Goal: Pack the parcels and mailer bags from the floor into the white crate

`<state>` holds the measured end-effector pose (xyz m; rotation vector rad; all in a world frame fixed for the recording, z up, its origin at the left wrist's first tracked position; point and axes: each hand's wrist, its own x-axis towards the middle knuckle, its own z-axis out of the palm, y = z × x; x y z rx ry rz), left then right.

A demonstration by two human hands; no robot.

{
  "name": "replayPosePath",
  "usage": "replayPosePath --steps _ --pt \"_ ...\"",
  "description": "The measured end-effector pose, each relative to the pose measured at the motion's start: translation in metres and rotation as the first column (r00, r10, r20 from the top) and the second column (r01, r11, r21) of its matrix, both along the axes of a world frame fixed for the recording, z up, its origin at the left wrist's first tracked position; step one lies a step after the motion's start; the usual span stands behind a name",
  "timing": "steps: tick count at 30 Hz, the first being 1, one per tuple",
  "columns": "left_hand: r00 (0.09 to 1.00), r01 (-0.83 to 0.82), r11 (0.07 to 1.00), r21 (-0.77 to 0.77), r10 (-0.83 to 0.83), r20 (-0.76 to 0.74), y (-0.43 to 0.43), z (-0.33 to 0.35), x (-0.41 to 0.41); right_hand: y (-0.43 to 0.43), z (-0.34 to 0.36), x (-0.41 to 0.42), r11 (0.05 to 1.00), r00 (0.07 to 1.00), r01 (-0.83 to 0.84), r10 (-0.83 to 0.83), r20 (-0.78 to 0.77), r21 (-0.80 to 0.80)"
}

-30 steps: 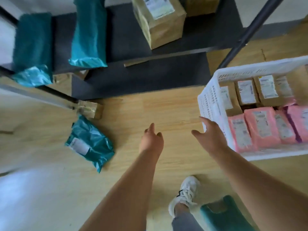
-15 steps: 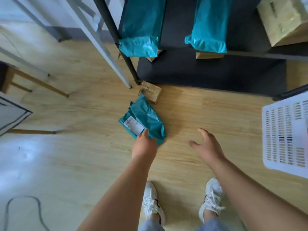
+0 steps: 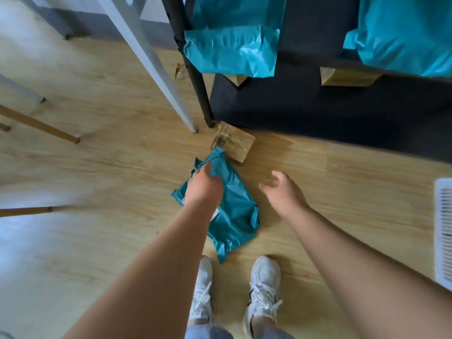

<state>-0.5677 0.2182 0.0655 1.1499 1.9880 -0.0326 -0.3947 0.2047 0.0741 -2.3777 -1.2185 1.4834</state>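
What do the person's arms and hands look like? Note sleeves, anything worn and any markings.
The left hand and right hand are uncovered: no gloves, rings or watch show. The left arm and right arm have no sleeve in view, and no markings are visible.

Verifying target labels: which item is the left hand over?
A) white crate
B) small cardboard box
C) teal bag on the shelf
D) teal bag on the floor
D: the left hand is over the teal bag on the floor; the cardboard box lies beyond it, and the crate is at the right edge.
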Motion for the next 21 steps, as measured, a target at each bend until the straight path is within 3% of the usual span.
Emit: replayPosePath --steps 5,13,17,21 --pt "0.997 0.079 0.996 0.049 -0.078 -0.011 0.06 -0.091 -0.014 0.046 -0.095 -0.02 0.998 0.997 0.057 -0.056 -0.049 0.019" --pt "0.999 0.025 1.0 0.013 -0.025 0.027 0.125 -0.21 -0.015 0.099 -0.216 -0.04 0.989 0.982 0.149 -0.149 -0.116 -0.003" --pt "0.995 0.008 1.0 0.017 -0.01 0.095 0.132 -0.213 -0.01 0.104 -0.228 -0.038 0.978 0.968 0.21 -0.21 -0.139 -0.015" --pt "0.987 0.025 0.996 0.081 -0.038 0.155 0.12 -0.167 0.011 0.091 -0.188 -0.013 0.948 0.935 0.316 -0.303 -0.184 0.045"
